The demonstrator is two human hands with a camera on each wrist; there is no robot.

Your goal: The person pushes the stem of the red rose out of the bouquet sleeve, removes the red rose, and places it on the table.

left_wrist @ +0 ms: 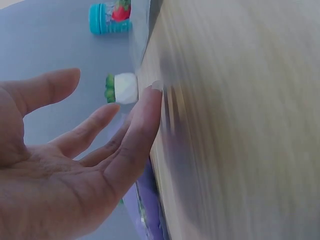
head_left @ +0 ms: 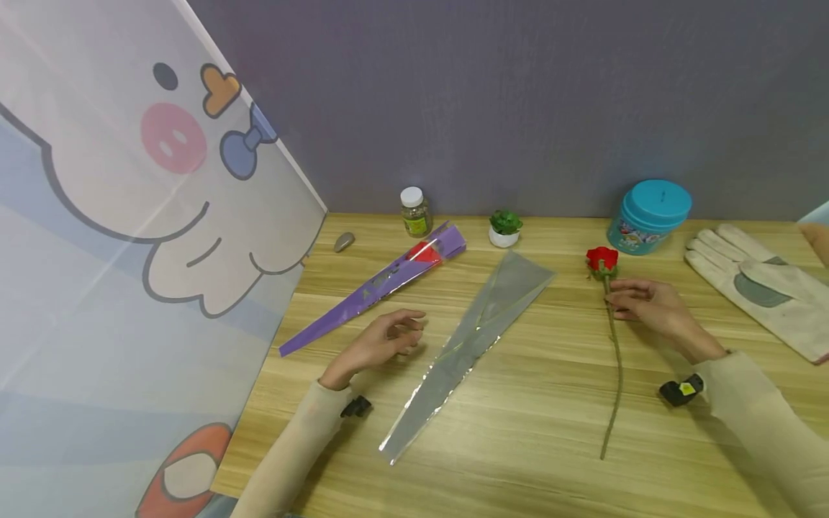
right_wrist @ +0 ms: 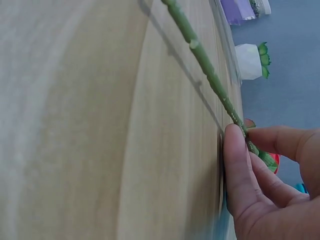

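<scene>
A red rose (head_left: pixel 603 260) with a long green stem (right_wrist: pixel 205 65) lies at the right of the table. My right hand (head_left: pixel 650 308) pinches the stem just below the bloom, thumb on one side and fingertips on the other. The stem is slightly off the wood in the right wrist view and casts a shadow there. Loosely bent and holding nothing, my left hand (head_left: pixel 382 340) hovers low over the table (left_wrist: pixel 240 125). It is between a purple-wrapped red flower (head_left: pixel 376 286) and a flat clear plastic sleeve (head_left: pixel 463 352) with a silvery edge.
Along the back stand a white-lidded jar (head_left: pixel 415 213), a small potted plant (head_left: pixel 504 228) and a blue lidded tub (head_left: pixel 650 217). A grey stone (head_left: pixel 345 241) sits at the back left. Pale work gloves (head_left: pixel 760 288) lie at the right edge. A printed panel (head_left: pixel 97 288) borders the left side.
</scene>
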